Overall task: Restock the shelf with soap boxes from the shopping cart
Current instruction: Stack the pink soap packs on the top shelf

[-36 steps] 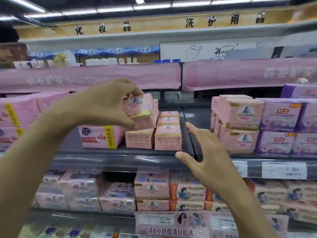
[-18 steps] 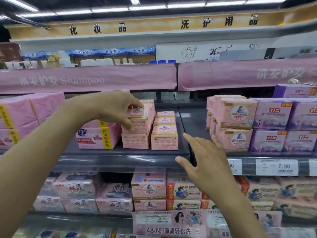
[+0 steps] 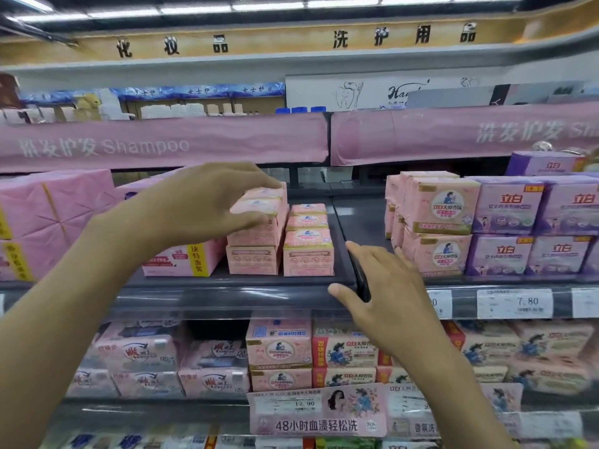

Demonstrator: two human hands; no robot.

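Observation:
My left hand (image 3: 204,205) reaches in from the left and pinches a small pink soap box (image 3: 262,200), fingers over its top and thumb under its near edge. That box lies on top of a stack of pink soap boxes (image 3: 254,257) on the dark middle shelf (image 3: 227,294). A second, lower stack of the same boxes (image 3: 308,251) stands just to the right. My right hand (image 3: 389,293) hovers at the shelf's front edge with loose fingers beside the dark shelf divider (image 3: 358,273) and holds nothing. The shopping cart is out of view.
Large pink wrapped packs (image 3: 48,218) fill the shelf's left end. Right of the divider stand bigger pink soap packs (image 3: 437,205) and purple boxes (image 3: 509,209). A pink Shampoo banner (image 3: 162,144) hangs overhead. The lower shelf (image 3: 278,348) is packed with soap, with price tags (image 3: 515,303) on the rail.
My left hand has brought the pink box down from mid-air onto the top of the stack. My right hand stays near the divider, a little closer to it.

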